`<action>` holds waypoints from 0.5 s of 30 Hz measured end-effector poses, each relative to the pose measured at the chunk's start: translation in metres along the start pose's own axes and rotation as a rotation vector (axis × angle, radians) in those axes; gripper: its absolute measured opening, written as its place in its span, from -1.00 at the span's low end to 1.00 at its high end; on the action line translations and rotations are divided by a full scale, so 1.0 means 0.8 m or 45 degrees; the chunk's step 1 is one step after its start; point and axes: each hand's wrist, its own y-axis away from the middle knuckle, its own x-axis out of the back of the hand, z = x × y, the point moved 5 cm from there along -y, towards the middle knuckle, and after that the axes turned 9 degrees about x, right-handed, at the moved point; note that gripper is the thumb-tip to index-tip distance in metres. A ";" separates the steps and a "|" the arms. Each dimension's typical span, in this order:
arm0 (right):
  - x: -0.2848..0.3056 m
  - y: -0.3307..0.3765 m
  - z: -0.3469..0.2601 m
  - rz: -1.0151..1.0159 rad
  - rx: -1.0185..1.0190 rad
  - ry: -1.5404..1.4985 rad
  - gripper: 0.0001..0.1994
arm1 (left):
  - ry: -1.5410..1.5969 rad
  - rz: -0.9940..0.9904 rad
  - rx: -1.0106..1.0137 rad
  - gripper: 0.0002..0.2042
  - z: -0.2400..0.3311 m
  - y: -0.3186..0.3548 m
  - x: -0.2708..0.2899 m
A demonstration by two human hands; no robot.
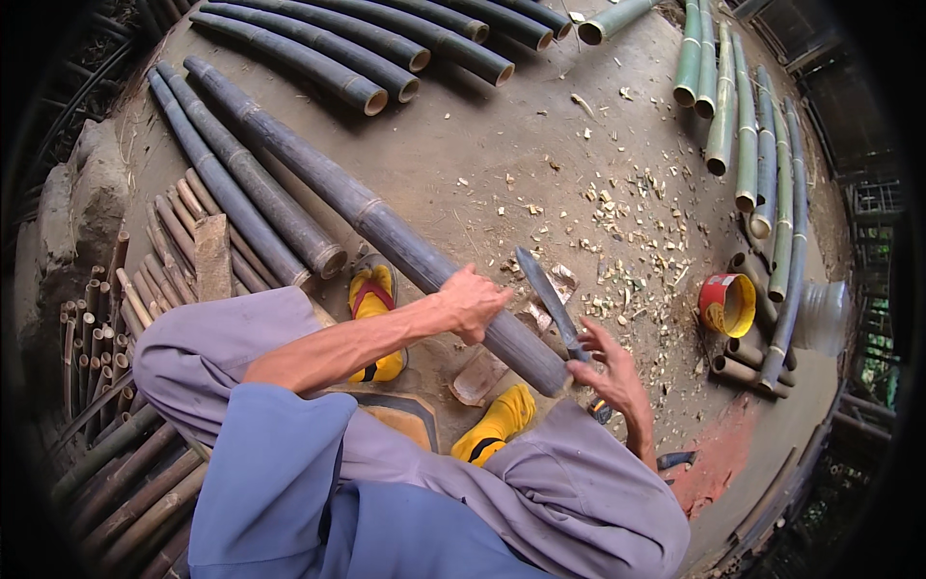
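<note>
A long dark bamboo pole [395,234] slants from the far left to the space between my knees. My left hand [470,303] lies over it near its close end, fingers curled round the far side. Just right of that end is my right hand [617,376], with thumb and fingers loosely about the grip end of a long-bladed knife [546,289]. The blade points away and to the left, above the pole's right side. My right fingers partly cover the handle.
Pale wood chips [627,217] litter the floor. A red and yellow can [726,304] stands at right beside green bamboo poles [747,145]. More dark poles [318,58] lie at the far side. Thin bamboo pieces [174,232] are stacked at left, near a wooden block [213,256].
</note>
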 end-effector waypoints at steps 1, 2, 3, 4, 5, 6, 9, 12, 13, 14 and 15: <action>-0.017 -0.001 -0.013 -0.190 -0.003 0.055 -0.20 | 0.013 0.037 -0.029 -0.46 0.021 0.001 0.007; -0.033 -0.005 -0.024 -0.325 0.069 0.199 -0.12 | 0.036 0.122 -0.094 -0.43 0.042 0.006 0.015; -0.042 -0.007 -0.019 -0.382 -0.099 0.447 -0.13 | 0.078 0.274 -0.202 -0.39 0.059 0.016 0.026; -0.037 -0.002 -0.016 -0.418 -0.150 0.443 -0.16 | 0.421 0.290 -0.265 -0.37 0.066 0.018 0.037; -0.029 0.010 -0.008 -0.453 -0.204 0.438 -0.19 | 0.763 0.301 -0.332 -0.35 0.068 0.020 0.048; -0.020 0.026 -0.004 -0.360 -0.197 0.508 -0.21 | 1.001 0.540 -0.311 -0.35 0.055 0.023 0.071; 0.009 0.083 0.005 -0.037 -0.118 0.786 -0.30 | 0.937 1.529 0.176 -0.37 -0.079 0.044 0.139; 0.051 0.151 0.041 0.379 0.139 1.231 -0.39 | 0.912 2.025 1.319 -0.32 -0.242 0.108 0.103; 0.065 0.181 0.060 0.466 0.145 1.279 -0.40 | 1.064 1.969 1.703 -0.26 -0.278 0.123 0.072; 0.078 0.204 0.074 0.549 0.168 1.323 -0.41 | 1.803 1.940 1.450 -0.27 -0.324 0.124 0.027; 0.084 0.223 0.083 0.609 0.142 1.401 -0.40 | 2.511 1.798 1.102 -0.28 -0.351 0.111 -0.012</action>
